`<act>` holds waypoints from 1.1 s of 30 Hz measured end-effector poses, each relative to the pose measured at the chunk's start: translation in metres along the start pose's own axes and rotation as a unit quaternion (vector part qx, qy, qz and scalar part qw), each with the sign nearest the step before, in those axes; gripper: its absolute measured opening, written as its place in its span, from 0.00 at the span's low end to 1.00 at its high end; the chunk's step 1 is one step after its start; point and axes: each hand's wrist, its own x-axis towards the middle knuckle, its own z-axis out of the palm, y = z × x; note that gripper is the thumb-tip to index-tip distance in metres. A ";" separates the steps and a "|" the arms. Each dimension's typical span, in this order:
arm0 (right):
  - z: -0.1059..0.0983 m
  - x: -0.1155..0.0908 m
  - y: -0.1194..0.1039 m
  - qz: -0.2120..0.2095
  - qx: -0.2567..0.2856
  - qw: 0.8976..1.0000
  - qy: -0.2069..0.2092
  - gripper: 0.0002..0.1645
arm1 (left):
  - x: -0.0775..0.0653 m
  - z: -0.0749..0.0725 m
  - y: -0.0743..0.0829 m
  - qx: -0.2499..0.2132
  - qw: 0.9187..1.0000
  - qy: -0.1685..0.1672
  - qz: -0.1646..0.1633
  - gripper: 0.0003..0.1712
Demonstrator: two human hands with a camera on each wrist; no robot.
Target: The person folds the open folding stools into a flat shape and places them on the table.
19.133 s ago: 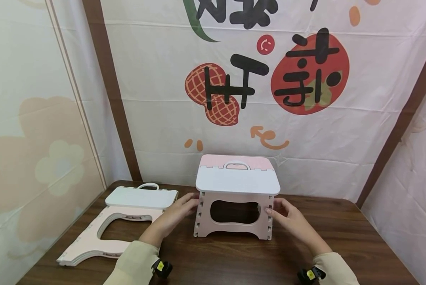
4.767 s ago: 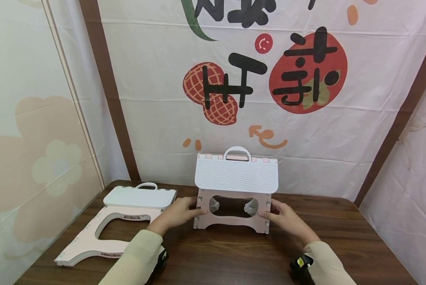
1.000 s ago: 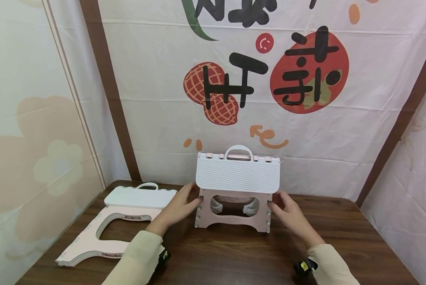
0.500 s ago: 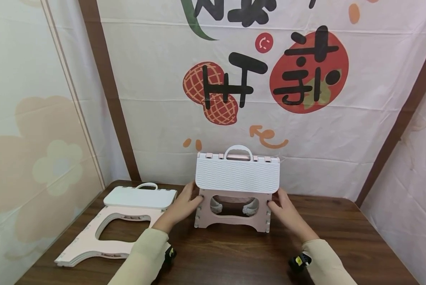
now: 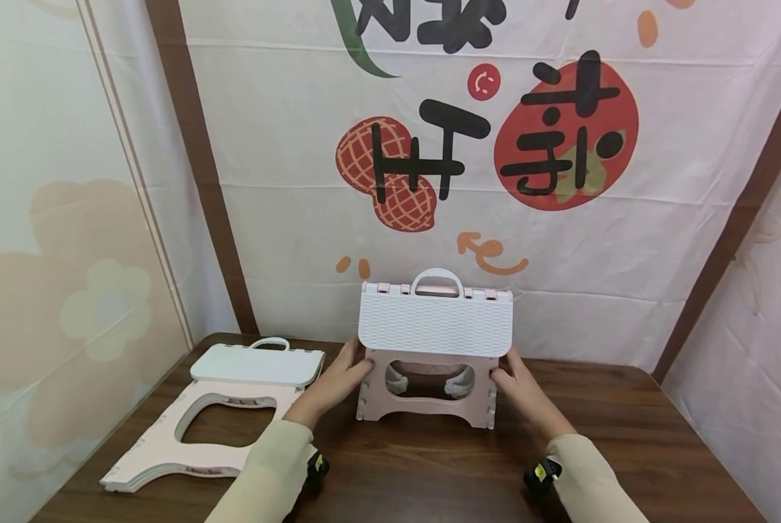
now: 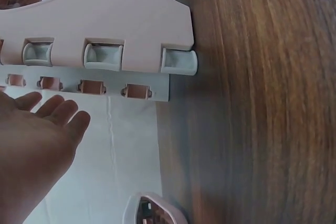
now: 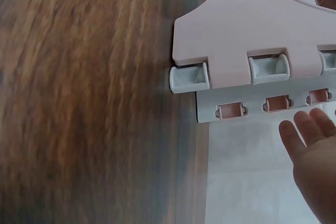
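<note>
A pink and white folding stool (image 5: 436,319) stands near the back of the table. Its ridged white seat half slopes toward me, and the white handle (image 5: 437,274) sticks up at the ridge. My left hand (image 5: 331,381) holds the stool's left side, thumb at the front leg panel's edge, fingers behind it. On the opposite side my right hand (image 5: 527,388) holds it likewise. Both wrist views show slightly bent fingers beside the side hinges, as with the left hand (image 6: 42,145) and the right hand (image 7: 317,163); the thumbs are hidden there.
A second pink and white stool (image 5: 161,428), folded flat, lies on the brown wooden table (image 5: 416,479) at the left, close to my left forearm. A printed white cloth (image 5: 285,218) hangs right behind the table.
Since the oldest frame, the stool's seat has gone from nearly level to peaked, with its handle raised. Over the last second, both hands have closed in slightly on the stool's sides.
</note>
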 end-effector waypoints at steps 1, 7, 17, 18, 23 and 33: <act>0.000 0.001 0.000 0.000 0.000 1.000 0.000 0.38 | 0.000 0.000 0.000 -0.002 1.000 0.000 -0.002 0.47; 0.000 0.001 0.000 0.011 -0.002 1.000 -0.004 0.41 | 0.001 0.000 -0.003 -0.013 1.000 0.000 -0.007 0.47; 0.001 0.002 0.002 0.011 0.005 1.000 -0.001 0.40 | 0.002 0.001 -0.001 -0.013 1.000 0.001 -0.010 0.45; 0.002 0.002 0.002 0.011 0.006 1.000 0.000 0.39 | 0.002 0.001 -0.001 -0.013 1.000 0.003 -0.009 0.45; 0.003 0.000 0.002 -0.001 0.006 1.000 0.006 0.37 | 0.003 0.003 -0.002 -0.013 1.000 0.010 -0.005 0.44; 0.008 -0.004 0.003 -0.032 -0.027 0.998 0.045 0.29 | 0.001 0.005 -0.001 -0.018 1.000 0.021 0.002 0.42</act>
